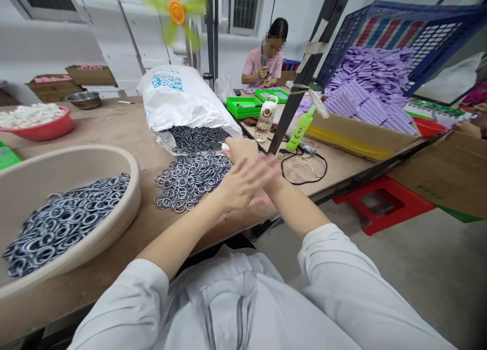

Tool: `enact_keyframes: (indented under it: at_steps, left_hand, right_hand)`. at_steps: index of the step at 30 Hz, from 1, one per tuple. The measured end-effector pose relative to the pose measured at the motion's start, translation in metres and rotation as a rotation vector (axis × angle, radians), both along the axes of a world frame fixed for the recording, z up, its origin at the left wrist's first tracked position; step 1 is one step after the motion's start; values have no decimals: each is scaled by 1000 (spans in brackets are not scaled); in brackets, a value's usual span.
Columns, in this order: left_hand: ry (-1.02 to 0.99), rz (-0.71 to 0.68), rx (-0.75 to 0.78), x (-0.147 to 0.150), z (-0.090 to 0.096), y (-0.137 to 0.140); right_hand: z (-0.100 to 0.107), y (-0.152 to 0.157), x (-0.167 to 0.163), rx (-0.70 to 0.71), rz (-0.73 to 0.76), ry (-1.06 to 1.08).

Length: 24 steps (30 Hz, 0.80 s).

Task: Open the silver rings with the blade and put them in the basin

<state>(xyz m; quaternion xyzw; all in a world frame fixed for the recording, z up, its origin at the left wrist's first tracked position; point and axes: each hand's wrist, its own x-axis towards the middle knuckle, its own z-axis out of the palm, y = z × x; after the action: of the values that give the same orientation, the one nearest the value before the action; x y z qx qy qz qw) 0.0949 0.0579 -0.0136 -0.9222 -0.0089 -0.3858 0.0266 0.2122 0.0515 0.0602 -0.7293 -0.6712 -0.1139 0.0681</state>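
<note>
Basically, left hand (245, 185) flat, blurred, grip empty, across right forearm (294, 203); right hand (243, 148) curled, can't tell if its grip has anything. Ring pile (186, 182) on surface (119, 126), nine o'clock from hands; white bag (190, 96), eleven.

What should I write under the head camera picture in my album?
Blurred bare left hand in front of the right forearm, beside shiny dark-grey rings outside a white plastic sack.
</note>
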Motion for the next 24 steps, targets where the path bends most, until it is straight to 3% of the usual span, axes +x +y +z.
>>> enact_keyframes:
  at_steps: [1,2,5,7,14,20,24]
  left_hand:
    - [92,-47,33,0,-2,-1]
    - [95,16,6,-1,-3,1]
    - [-95,451,-269,-13,-5,21]
    - [-140,551,-337,-19,-4,29]
    - [99,192,-46,-8,-3,-6]
    - [-145,382,-279,-14,-3,3]
    - [-264,327,-416,-2,5,2]
  right_hand:
    - [0,0,0,9,-5,12]
    - [-1,0,2,23,-25,26]
    - [-5,-2,16,55,-88,67]
    - [-9,-3,24,58,-108,96]
    - [-12,1,18,-10,-136,178]
    - [-11,-8,27,162,-200,138]
    - [-14,-10,23,185,-156,193]
